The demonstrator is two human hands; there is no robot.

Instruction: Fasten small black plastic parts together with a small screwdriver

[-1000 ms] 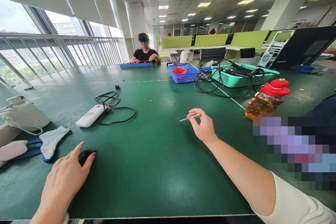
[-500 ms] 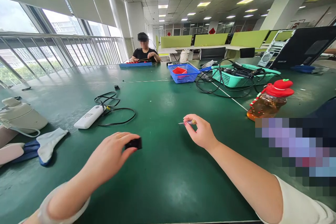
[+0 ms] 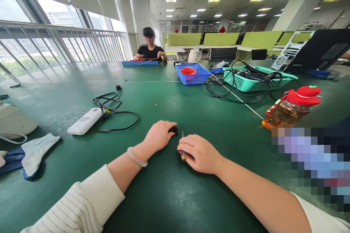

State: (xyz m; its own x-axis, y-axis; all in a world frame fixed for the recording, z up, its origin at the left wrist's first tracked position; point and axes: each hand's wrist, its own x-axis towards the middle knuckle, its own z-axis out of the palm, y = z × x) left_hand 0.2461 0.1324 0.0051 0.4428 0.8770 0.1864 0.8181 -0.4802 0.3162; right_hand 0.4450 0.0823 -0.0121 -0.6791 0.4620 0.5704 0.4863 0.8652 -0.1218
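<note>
Between the thumb and fingers of my left hand (image 3: 160, 134) is a small black block (image 3: 174, 130), held low over the green table (image 3: 169, 196); the fingers hide part of it. My right hand (image 3: 201, 153) is closed around a small screwdriver (image 3: 183, 156) with a clear handle and a yellowish end. Its thin metal tip points away from me, close to the right side of the black block. I cannot tell whether tip and block touch. The two hands are near each other at mid-table.
Left of my hands lie a white power bank (image 3: 86, 121) with a black cable (image 3: 123, 129) and a blue-and-white cloth item (image 3: 38, 154). At right stands a red-lidded bottle (image 3: 290, 111). Further back are a blue basket (image 3: 194, 79), a green basket of cables (image 3: 248, 86) and a seated person (image 3: 150, 51).
My left hand has carried the black block right and away from me. My right hand has drawn nearer to it and turned the screwdriver, whose tip pointed left before and now points forward.
</note>
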